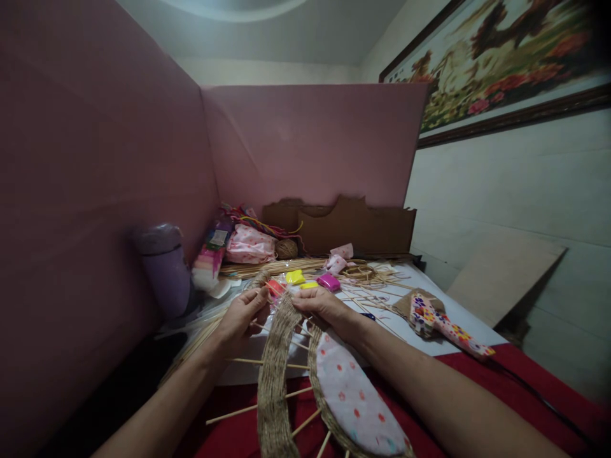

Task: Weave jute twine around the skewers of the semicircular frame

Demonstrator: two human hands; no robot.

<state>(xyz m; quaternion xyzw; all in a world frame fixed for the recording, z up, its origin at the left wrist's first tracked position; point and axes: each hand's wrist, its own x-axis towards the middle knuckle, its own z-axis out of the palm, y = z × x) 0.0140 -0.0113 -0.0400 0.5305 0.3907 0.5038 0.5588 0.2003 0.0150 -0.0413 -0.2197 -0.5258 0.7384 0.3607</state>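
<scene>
A round woven piece (277,375) made of jute twine wound around thin wooden sticks stands on edge in front of me. Its centre is covered with pink dotted fabric (353,401). My left hand (243,315) is pinched on the twine at the top rim of the piece. Opposite it, my right hand (322,306) has its fingers closed on the same top edge. Sticks poke out between the twine band and the fabric centre.
A white board (429,337) lies on a red cloth, strewn with sticks, bright clay packets (328,282), a floral fabric piece (446,327) and a twine ball (286,249). A purple tumbler (165,267) stands at left. Pink panels wall the back and left.
</scene>
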